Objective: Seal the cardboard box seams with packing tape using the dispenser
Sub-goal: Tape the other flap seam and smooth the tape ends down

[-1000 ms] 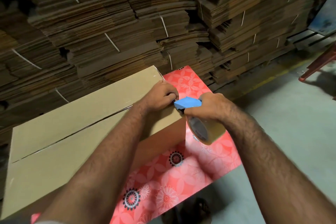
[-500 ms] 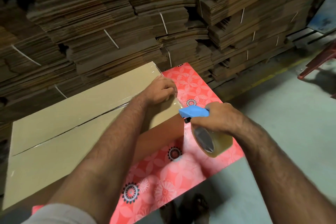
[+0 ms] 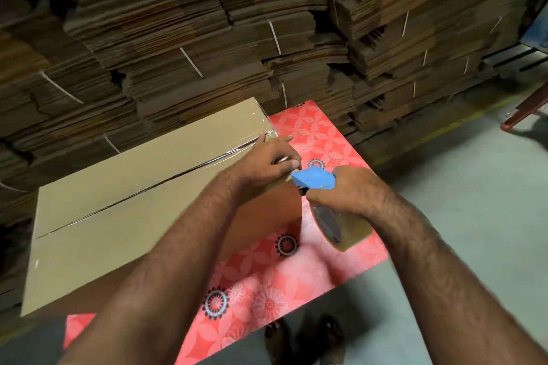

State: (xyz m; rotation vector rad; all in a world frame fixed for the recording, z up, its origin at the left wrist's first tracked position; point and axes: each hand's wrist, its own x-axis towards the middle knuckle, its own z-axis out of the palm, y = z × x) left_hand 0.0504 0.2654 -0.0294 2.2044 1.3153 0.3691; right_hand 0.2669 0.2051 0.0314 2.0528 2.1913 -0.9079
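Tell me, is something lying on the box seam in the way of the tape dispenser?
Only the left hand, resting on the seam at the box's near end, beside the tape dispenser. The seam beyond looks clear.

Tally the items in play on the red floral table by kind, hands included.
Cardboard box: 1
Blue tape dispenser: 1
Tape roll: 1
Hands: 2, left hand and right hand
Total: 5

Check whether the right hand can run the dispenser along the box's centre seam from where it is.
Probably yes. The right hand holds the dispenser at the box edge, but the left hand rests across that seam end and must slide clear.
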